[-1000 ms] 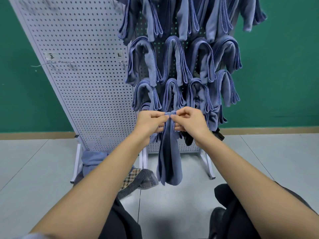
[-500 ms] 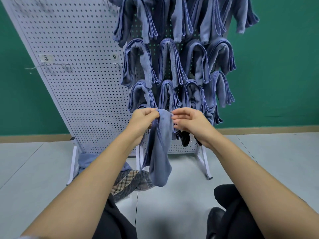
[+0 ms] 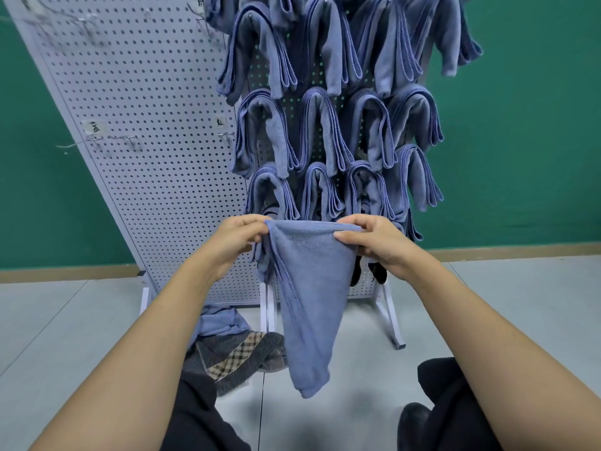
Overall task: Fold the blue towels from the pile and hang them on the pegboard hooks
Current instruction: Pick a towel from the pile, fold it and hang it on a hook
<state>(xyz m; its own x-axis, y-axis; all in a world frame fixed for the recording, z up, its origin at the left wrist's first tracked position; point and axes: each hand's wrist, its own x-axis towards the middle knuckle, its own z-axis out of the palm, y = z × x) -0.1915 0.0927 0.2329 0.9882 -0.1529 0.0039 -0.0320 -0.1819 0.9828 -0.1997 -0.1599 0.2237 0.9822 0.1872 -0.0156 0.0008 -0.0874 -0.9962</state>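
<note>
The left hand (image 3: 235, 244) pinches the left top corner of the blue towel (image 3: 307, 297). The right hand (image 3: 379, 244) pinches the right top corner, thumb on the near face, fingers curled behind. The top edge is stretched level between both hands, in front of the lower edge of the pegboard (image 3: 146, 177). The towel hangs down and narrows to a point. Folded hung towels (image 3: 320, 131) fill the pegboard's right half in rows. The pile (image 3: 218, 323) lies on the floor (image 3: 65, 320) at the pegboard's foot, against a plaid cloth (image 3: 237, 353).
</note>
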